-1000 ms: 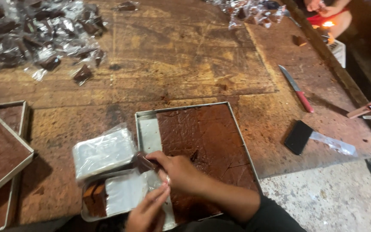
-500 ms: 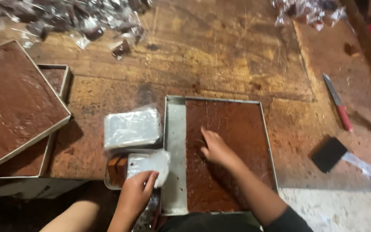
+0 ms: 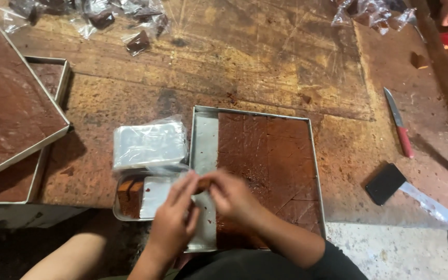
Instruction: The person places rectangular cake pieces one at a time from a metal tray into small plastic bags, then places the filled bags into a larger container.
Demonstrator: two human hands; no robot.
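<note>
While both forearms reach up from the bottom edge of the view, the two hands meet over the near left corner of a square metal tray (image 3: 205,136) that holds a cut brown slab (image 3: 270,166). The left hand (image 3: 173,220) lies palm down, its fingers stretched forward and slightly spread, with the fingertips resting on a thin clear plastic wrapper (image 3: 156,193); how firmly it grips the film I cannot tell. The right hand (image 3: 233,196) curls inward toward the left, thumb and forefinger pinched on a small brown piece (image 3: 203,184) held just between the two hands, right at the left fingertips. Its wrist bends in from a dark sleeve at the lower right.

Just beyond the left fingertips sits a stack of clear wrappers (image 3: 149,144), and beneath that hand a small metal dish (image 3: 123,213) holds a few brown blocks (image 3: 129,194). Well to the left of the left hand lie two larger trays (image 3: 22,155) of brown slab, one stacked askew on the other. Well to the right of the right hand, a red-handled knife (image 3: 399,124) and a black-bladed scraper (image 3: 397,186) rest on the worn wooden table (image 3: 265,62). Far ahead, wrapped pieces (image 3: 130,26) lie scattered.
</note>
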